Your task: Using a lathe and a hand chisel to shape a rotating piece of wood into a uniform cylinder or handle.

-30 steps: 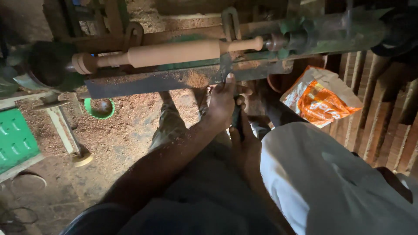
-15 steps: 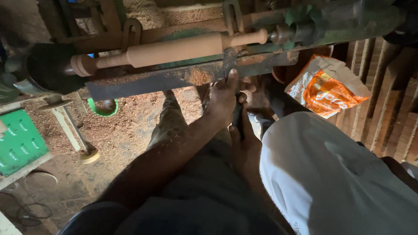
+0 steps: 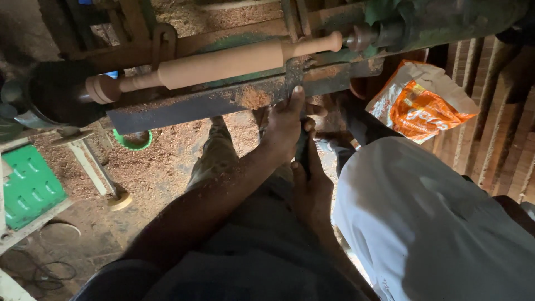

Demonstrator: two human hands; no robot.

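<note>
A turned wooden workpiece shaped like a rolling pin (image 3: 223, 62) is mounted across a lathe. Below it runs a long flat metal tool rest (image 3: 206, 105) dusted with sawdust. My left hand (image 3: 285, 124) reaches up and grips the rest's upright bracket (image 3: 293, 71), thumb pressed on the metal. Just beneath it, my right hand (image 3: 312, 192) is closed around a dark handle (image 3: 302, 151) that points up towards the bracket. My white right sleeve (image 3: 434, 223) fills the lower right.
The lathe's green tailstock (image 3: 446, 22) is at the upper right, its dark headstock (image 3: 53, 92) at the left. An orange and white bag (image 3: 421, 103) lies by wooden slats. A green panel (image 3: 28, 184), a green ring (image 3: 134, 140) and sawdust are on the floor.
Both hands stay at the bracket and handle. The view has shifted slightly, so the lathe sits a little higher in frame.
</note>
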